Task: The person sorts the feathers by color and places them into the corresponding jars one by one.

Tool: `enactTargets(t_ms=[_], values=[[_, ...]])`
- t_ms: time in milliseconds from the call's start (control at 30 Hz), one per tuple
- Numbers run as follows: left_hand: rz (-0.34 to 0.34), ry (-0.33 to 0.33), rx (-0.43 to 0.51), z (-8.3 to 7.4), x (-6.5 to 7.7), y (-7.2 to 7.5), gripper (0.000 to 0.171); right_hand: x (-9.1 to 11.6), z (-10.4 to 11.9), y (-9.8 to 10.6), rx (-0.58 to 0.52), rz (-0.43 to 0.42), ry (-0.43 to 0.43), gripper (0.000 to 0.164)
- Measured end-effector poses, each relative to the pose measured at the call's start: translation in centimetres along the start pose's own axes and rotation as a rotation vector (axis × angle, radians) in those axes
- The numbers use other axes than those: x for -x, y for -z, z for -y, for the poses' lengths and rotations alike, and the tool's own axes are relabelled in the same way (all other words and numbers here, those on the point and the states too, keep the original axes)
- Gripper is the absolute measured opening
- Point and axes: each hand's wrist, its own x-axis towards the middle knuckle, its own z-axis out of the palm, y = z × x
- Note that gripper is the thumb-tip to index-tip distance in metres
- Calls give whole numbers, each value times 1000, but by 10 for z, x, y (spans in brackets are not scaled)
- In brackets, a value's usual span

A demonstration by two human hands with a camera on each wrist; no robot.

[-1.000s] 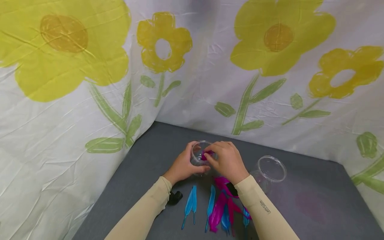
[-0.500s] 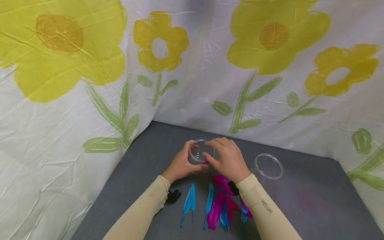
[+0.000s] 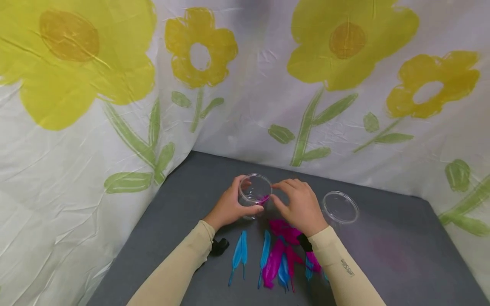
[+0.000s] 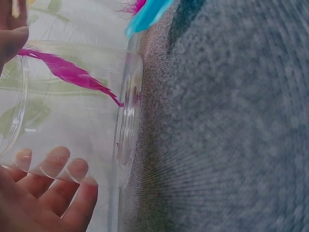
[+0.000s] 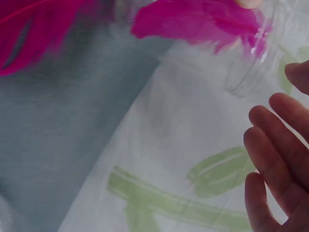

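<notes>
My left hand (image 3: 229, 207) grips a clear plastic jar (image 4: 91, 130) from its left side, thumb across the near wall and fingers behind. The jar stands upright on the dark grey tabletop. Inside it a magenta feather (image 4: 72, 75) leans, its quill end down at the base and its tip up by the rim. My right hand (image 3: 300, 208) is just right of the rim, thumb and index finger apart with nothing between them. In the right wrist view the right fingers (image 5: 275, 150) are loosely bent beside the jar's mouth.
Magenta feathers (image 3: 273, 263) lie in a pile with blue ones below the right hand. Two blue feathers (image 3: 238, 251) lie further left, and a single blue feather (image 3: 264, 253) between. A second clear jar (image 3: 340, 207) stands at right. Flower-printed cloth (image 3: 252, 106) hangs behind.
My right hand has let go of the magenta feather, which has dropped into the jar, and has drawn back rightward from the mouth. My left hand keeps its grip.
</notes>
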Motion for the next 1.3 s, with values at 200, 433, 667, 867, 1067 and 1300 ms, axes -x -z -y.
enactTargets(t_ms=[200,433,667,867,1067,1300], values=[[7,-17,12,-2,-3,0,108,17,-10,-1,9,26,-38,20],[-9,4,10,3,1,3,106,28,-10,-19,-6,115,-58,13],[-6,8,4,0,1,3,108,31,-10,-27,19,190,-86,14],[3,7,-9,-4,0,0,107,31,-11,-30,29,208,-78,14],[10,-1,-7,-6,1,0,107,30,-12,-37,33,256,-94,14],[-16,1,-4,-4,4,0,106,26,-8,-49,50,316,-69,17]])
